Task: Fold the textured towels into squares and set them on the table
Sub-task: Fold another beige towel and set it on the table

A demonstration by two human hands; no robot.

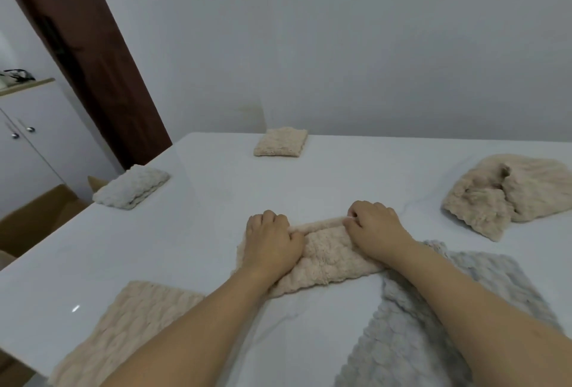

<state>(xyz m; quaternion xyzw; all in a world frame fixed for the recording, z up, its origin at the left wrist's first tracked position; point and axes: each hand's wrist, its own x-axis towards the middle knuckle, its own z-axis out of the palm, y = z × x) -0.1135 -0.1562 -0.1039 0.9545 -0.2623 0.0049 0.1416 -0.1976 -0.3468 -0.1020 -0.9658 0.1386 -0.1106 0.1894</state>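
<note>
- Two flat towels lie nearest us on the desk (185, 201): a beige flat towel (130, 321) at lower left and a grey flat towel (433, 318) at lower right, both with a puffy, bubbled weave, both unfolded.
- Between them and a bit further out sits the towel in work, a beige half-folded towel (328, 258); its long axis runs left to right across us, and its right end overlaps the grey one.
- Left hand (272, 239) is on its left end, fingers curled over the far edge, thumb pinching the fold; we read that grip as clenched on cloth.
- Right hand (376, 225) is on the right end, fingers curled round the same rolled far edge, also grasping.
- Both hands are equally near the edge; we judge the next fold brings one short end across to the other to make a square.
- Further right, a crumpled beige heap (510, 191), soft, not yet folded.
- Far left, a white folded square (131, 185) near the desk edge; far centre, a beige folded square (281, 142) — thick, plush pads, well apart.
- Desk is glossy and white.
</note>
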